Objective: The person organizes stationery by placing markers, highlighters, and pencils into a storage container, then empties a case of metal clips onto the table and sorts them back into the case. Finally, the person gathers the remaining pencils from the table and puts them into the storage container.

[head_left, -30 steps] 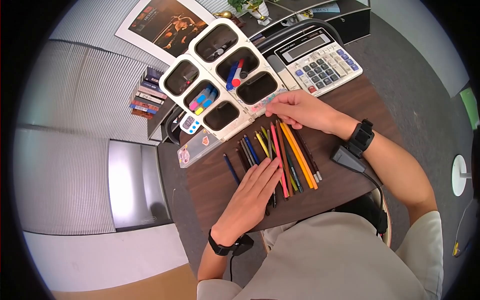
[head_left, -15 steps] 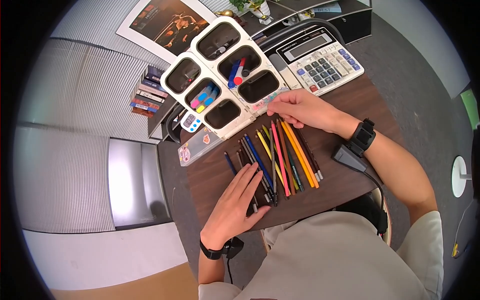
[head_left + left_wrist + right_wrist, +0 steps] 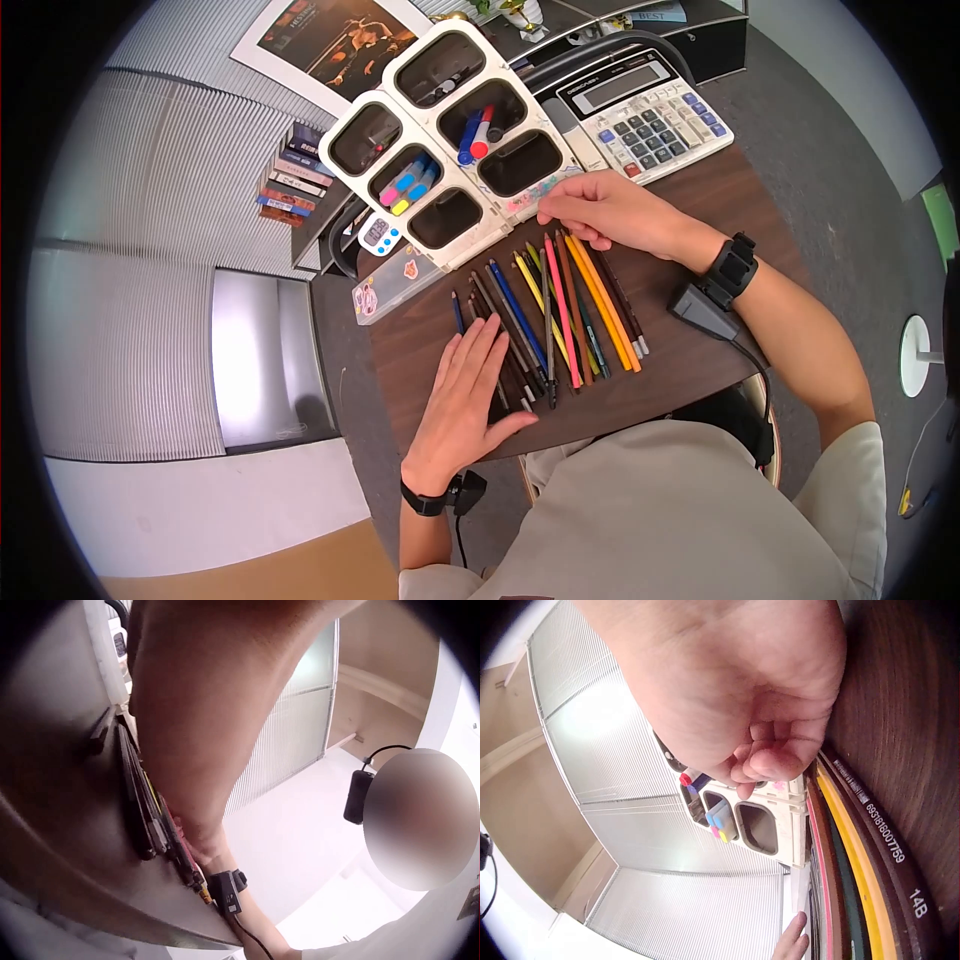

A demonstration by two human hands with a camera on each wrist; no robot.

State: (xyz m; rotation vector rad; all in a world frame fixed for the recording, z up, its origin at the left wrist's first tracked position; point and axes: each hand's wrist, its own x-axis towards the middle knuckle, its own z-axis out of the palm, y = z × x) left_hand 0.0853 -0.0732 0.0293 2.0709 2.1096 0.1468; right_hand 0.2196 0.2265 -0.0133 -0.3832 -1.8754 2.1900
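Coloured pencils lie side by side on the dark wood table, among them a pink pencil (image 3: 562, 310) and orange pencils (image 3: 607, 315). In the head view my left hand (image 3: 455, 400) lies over the dark pencils at the left end, fingers straight, thumb spread right. A navy pencil (image 3: 458, 312) pokes out beyond its fingertips. My right hand (image 3: 625, 212) rests by the pencils' far tips, beside the organizer. Its fingers are loosely curled and hold nothing, as the right wrist view also shows. There, a dark pencil (image 3: 889, 847) marked 14B lies beneath this hand.
A white organizer (image 3: 420, 125) with dark compartments stands at the back, holding markers (image 3: 482, 140) and highlighters (image 3: 405, 190). A calculator (image 3: 660, 125) sits behind my right hand. A clear stickered case (image 3: 395, 292) and small timer (image 3: 380, 236) are at the left edge.
My left hand has slid left from the middle pencils to the dark ones at the left end, uncovering the middle of the row. My right hand has hardly moved.
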